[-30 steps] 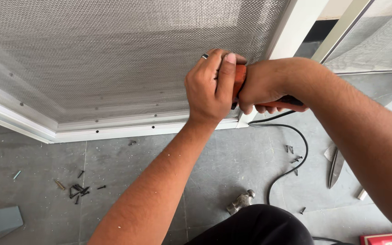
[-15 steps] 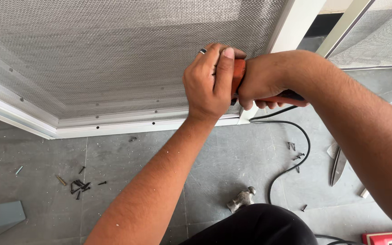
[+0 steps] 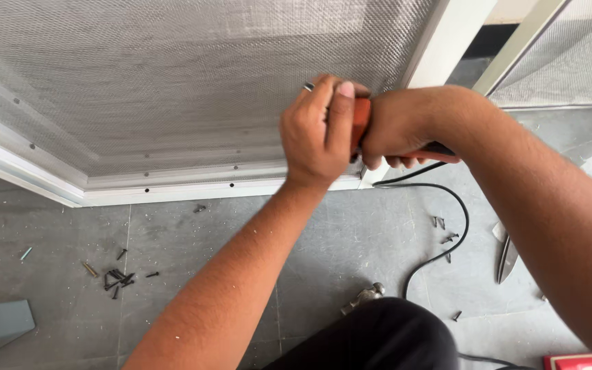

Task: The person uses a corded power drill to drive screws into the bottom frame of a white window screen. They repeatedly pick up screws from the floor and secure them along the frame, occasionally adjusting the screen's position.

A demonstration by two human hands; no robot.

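Against the lower right corner of the mesh screen [image 3: 173, 82], both hands close round an orange-handled tool [image 3: 360, 123]; the left hand [image 3: 316, 133] wraps over the front of the handle, fingers curled tight, a ring showing on one; the right hand [image 3: 405, 130] grips the rear, fully closed; the working tip is hidden behind the hands, so what it meets cannot be told. A black cord [image 3: 440, 240] trails from the handle across the grey floor [image 3: 241, 240]. Along the white frame [image 3: 173, 192], several holes show dark, seemingly without screws; loose black screws [image 3: 119, 277] lie scattered below, a few more [image 3: 443, 229] near the cord; fixing along this rail looks unfinished. Metal snips [image 3: 507, 257] rest at right.
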